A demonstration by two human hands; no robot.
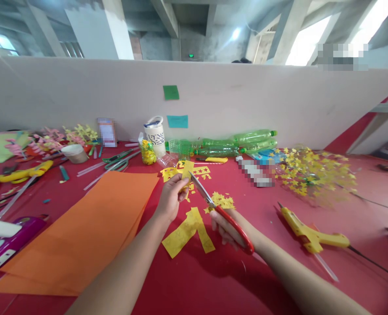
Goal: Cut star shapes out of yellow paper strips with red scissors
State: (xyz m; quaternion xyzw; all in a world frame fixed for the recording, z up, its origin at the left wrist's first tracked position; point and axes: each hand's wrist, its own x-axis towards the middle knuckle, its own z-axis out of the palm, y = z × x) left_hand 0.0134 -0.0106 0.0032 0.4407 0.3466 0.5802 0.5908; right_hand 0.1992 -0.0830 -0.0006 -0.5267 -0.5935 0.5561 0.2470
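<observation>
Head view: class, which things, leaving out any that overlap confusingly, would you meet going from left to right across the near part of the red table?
Purple plastic device → flat orange paper sheets → bare left hand → red-handled metal scissors → yellow glue gun.

Glare from upper-right windows (307,41); lamp (235,33) flaring; edges stretched, blurred; soft shadows on red table (246,288)

Red worktop (167,284). Yellow paper (188,166) at centre; red-handled silver scissors (222,213) at five o'clock; orange sheets (92,223) at eight; dark-patterned white cup (154,136) at ten; green bottles (220,147) at two.
</observation>
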